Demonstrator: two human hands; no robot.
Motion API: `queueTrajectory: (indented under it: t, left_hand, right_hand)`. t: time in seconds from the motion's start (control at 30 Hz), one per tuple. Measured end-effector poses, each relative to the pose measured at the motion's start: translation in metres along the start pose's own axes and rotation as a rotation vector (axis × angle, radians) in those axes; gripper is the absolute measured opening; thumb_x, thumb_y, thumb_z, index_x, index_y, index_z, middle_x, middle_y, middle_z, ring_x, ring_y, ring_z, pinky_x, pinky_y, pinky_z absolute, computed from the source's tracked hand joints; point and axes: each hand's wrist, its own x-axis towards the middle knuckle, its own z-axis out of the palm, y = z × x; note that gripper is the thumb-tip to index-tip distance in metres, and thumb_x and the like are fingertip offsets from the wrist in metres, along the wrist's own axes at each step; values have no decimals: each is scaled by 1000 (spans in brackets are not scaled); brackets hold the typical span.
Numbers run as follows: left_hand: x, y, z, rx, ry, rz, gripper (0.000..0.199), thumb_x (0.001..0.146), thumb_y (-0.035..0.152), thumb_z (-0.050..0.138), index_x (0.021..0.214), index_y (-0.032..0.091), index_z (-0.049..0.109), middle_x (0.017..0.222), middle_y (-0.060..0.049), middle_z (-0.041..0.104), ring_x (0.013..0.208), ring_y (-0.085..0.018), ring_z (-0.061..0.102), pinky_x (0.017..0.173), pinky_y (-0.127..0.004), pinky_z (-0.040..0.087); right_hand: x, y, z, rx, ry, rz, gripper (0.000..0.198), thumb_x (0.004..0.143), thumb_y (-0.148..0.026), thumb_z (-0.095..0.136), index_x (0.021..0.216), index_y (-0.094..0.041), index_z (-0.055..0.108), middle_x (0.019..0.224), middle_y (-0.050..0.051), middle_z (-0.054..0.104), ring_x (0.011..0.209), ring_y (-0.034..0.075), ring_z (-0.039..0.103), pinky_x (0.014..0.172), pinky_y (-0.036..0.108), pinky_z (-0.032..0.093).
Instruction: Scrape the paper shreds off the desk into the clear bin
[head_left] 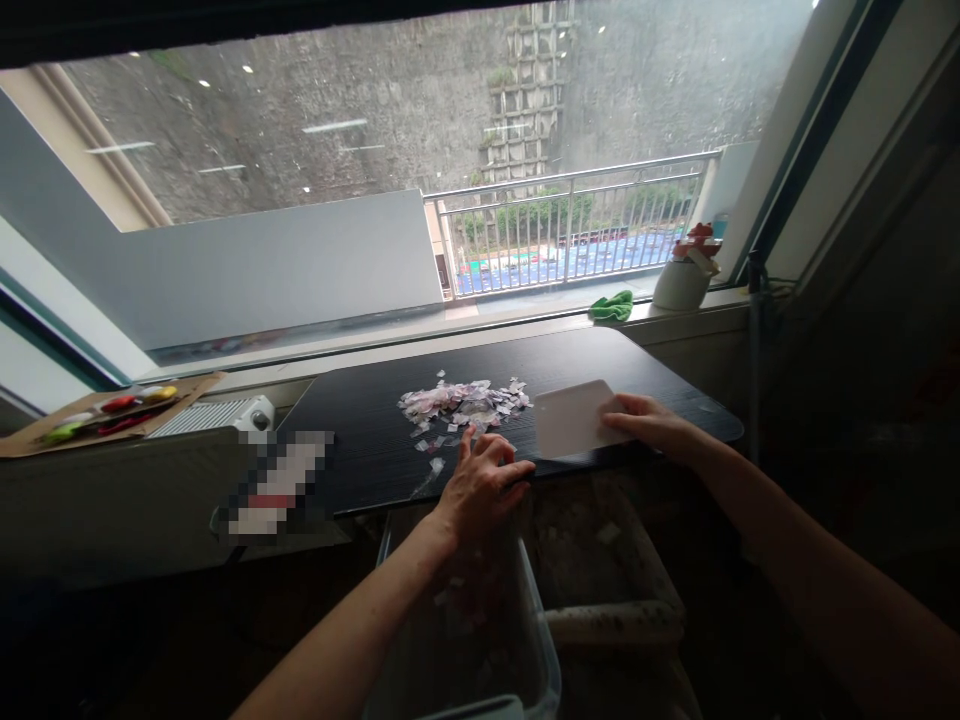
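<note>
You appear to be gathering the paper scraps [466, 402], which lie heaped at the centre of the frame on the black desk [622, 362]. Your right hand [646, 425] grips the white board [566, 422] by its right side, just right of the heap; your left hand [486, 472], fingers parted and half bent, reaches the heap's lower edge, showing nothing held, though its palm is hidden. Shifting scraps would call for keeping the board's edge low and strays together. No brand, label or writing is legible; the patch [281, 482] lower left is blurred out.
</note>
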Motion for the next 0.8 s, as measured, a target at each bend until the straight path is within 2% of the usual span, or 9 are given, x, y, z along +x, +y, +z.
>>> queueTrajectory:
  t: [0.17,0.3,0.4,0.57,0.67,0.8]
  left_hand:
    - [0,2,1,-11,13,-9,22,82,26,63,103,29,70,93,-4,61,104,-23,54,114,-57,20]
    - [1,3,-9,-74,65,-90,23,79,27,64,102,27,69,94,-4,64,107,-25,54,115,-56,16]
    - [-1,-9,-25,-66,162,-196,23,80,25,61,101,25,68,93,-4,65,106,-25,55,115,-56,15]
    - [-21,-53,-51,64,257,-401,19,79,21,55,93,25,67,85,-2,66,100,-23,58,111,-54,21]
    - [-37,-73,-56,116,286,-488,17,76,20,54,85,23,68,81,-2,66,97,-24,58,108,-53,26]
    - [-50,-76,-55,123,282,-510,16,76,19,54,83,23,67,83,-2,66,98,-23,58,108,-52,26]
  right_hand:
    - [-3,2,-8,14,115,-20,12,63,-24,67,73,-18,66,67,1,66,58,14,58,46,23,44]
    - [-2,-2,4,-71,173,-84,7,64,-20,62,71,-19,64,64,1,64,54,14,56,43,23,45]
    - [1,-5,22,-141,161,-119,7,64,-19,60,71,-19,62,63,1,63,51,13,55,42,24,46]
    - [6,-5,59,-150,72,-148,8,65,-22,58,72,-19,60,63,0,63,47,11,53,39,22,45]
    - [8,-8,84,-113,-27,-186,11,65,-27,59,73,-19,60,63,-1,62,50,12,54,39,23,45]
    - [11,-17,113,-17,-30,-238,16,63,-29,59,76,-19,60,66,0,61,56,13,55,43,23,46]
